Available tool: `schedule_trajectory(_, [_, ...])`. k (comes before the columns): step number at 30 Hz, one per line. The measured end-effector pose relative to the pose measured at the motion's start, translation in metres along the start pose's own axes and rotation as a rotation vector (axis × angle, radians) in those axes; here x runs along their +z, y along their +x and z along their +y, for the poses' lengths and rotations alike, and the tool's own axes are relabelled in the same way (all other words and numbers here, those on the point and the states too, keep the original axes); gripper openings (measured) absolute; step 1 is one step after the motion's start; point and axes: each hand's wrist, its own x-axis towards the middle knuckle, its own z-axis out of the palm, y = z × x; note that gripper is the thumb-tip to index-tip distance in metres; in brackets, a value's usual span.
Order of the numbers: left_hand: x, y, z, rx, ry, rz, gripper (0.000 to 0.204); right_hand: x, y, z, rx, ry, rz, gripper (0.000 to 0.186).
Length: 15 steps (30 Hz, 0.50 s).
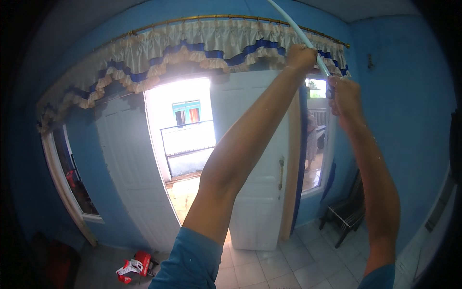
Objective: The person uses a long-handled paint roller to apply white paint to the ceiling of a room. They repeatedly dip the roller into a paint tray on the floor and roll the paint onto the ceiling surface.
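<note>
Both my arms reach up toward the top right of the head view. My left hand [301, 59] is closed on a long pale, light-blue pole [288, 21], which slants up and runs out past the top edge. Lower on the same pole, my right hand [344, 96] grips its bottom end. Behind them hangs a white valance [197, 45] with a blue band and cream ruffles, on a brass curtain rod [168, 21]. The pole passes in front of the valance and rod; its far end is out of view.
White double doors [122, 168] stand partly open onto a bright railing [187, 130]. Windows flank them; a person [310, 139] shows through the right pane [317, 178]. A dark chair [342, 216] stands at lower right. A red and white toy [137, 267] lies on the tiled floor [260, 269].
</note>
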Motion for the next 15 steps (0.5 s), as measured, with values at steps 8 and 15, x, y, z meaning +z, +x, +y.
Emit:
schedule_trajectory(8, [0.089, -0.068, 0.086, 0.079, -0.052, 0.0, 0.022, -0.084, -0.072, -0.094, 0.019, 0.004, 0.013, 0.018])
schedule_trajectory(15, [0.192, -0.134, 0.194, 0.064, -0.012, -0.011, 0.019, -0.185, -0.138, -0.203, -0.01, 0.005, -0.032, 0.021])
